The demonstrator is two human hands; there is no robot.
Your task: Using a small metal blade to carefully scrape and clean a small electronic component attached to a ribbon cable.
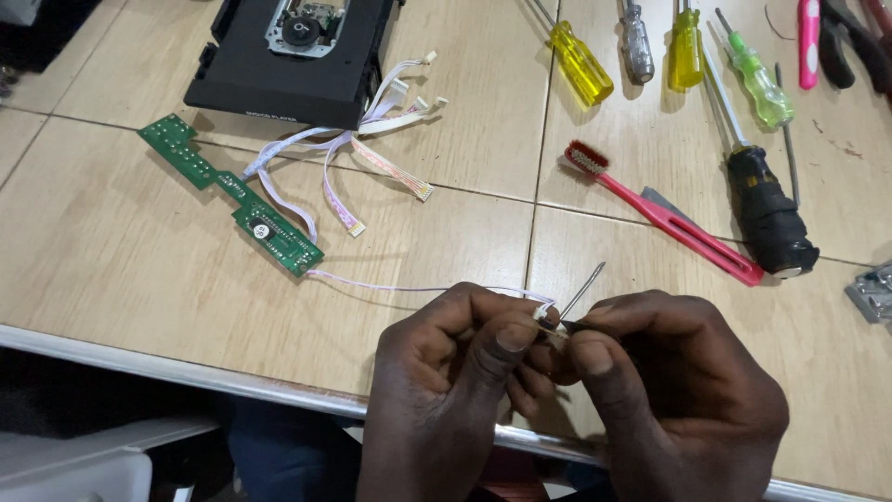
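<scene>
My left hand (446, 381) pinches a small white connector (546, 319) at the end of a thin white cable (409, 287). That cable runs left to a long green circuit board (237, 197) lying on the table. My right hand (678, 390) grips a thin metal pointed tool (583, 289), its tip sticking up and to the right, its lower end against the connector. Both hands meet at the table's near edge.
A black disc drive unit (288, 60) with several white ribbon cables (372, 139) sits at the back left. Several screwdrivers (581, 65), a red toothbrush (664, 214), a black-handled screwdriver (767, 209) and pliers (841, 42) lie at the right. A metal part (873, 293) sits at the right edge.
</scene>
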